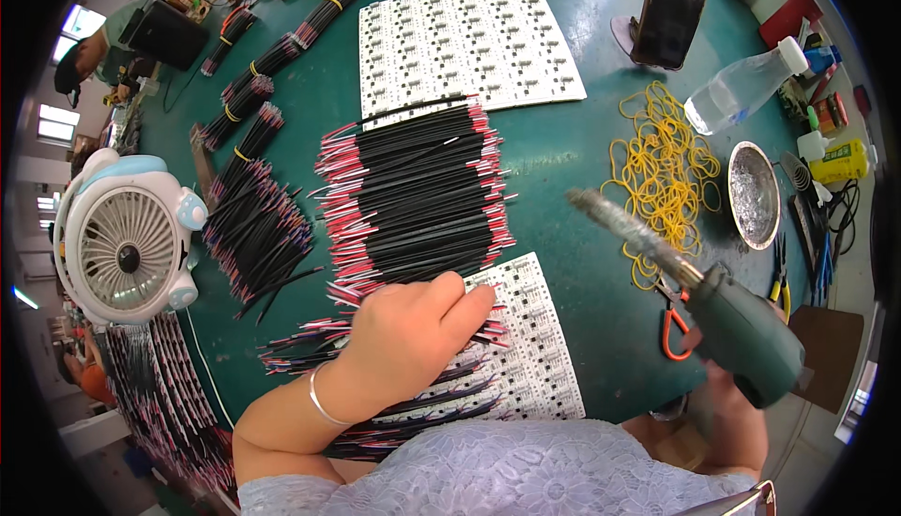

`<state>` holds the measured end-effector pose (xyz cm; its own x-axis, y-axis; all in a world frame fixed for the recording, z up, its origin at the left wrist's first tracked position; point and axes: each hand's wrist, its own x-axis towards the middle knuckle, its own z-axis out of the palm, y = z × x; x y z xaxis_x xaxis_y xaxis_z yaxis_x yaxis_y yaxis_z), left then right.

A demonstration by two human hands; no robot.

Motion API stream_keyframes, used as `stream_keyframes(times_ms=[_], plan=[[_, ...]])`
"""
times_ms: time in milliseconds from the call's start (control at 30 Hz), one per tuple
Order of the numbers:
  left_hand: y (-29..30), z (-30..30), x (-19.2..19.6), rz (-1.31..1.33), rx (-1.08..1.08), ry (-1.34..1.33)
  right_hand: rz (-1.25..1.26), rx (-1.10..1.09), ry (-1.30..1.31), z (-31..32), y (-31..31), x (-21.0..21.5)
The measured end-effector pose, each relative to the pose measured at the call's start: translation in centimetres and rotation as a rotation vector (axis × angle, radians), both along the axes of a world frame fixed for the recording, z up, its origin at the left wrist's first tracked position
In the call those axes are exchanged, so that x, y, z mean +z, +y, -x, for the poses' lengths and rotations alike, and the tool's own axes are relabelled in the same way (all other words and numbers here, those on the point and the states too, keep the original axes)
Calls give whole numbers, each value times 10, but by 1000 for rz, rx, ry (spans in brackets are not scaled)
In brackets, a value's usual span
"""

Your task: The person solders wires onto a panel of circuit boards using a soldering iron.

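My left hand [413, 333], with a silver bangle at its wrist, is closed over black wires [493, 331] with red and white ends, above a white circuit board panel [535, 338]. Its fingertips are hidden. More wires are fanned out over that panel below the hand. My right hand [721, 383] grips a soldering gun [741, 338] with a dark green body and a thick, crusted metal barrel pointing up and left. The gun covers most of that hand. Just beyond my left hand lies a wide layer of black wires [427, 192] with red and white ends.
A stack of white panels [469, 42] lies at the back. Banded wire bundles [249, 98] and a white fan [127, 244] stand left. Right are yellow rubber bands [666, 164], orange-handled cutters [671, 328], a metal bowl [754, 195], a bottle [741, 89] and a phone [671, 9].
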<state>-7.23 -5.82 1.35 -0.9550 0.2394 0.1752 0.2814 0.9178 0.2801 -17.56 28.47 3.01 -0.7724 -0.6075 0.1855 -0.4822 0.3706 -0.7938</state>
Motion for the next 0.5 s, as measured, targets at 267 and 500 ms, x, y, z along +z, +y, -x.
stream_keyframes(times_ms=[267, 500], plan=[[2, 0, -35, -129, 42, 79, 570, -296, -872, -54, -37, -46], [3, 0, -34, -29, 22, 84, 54, 16, -504, -63, -23, -51]])
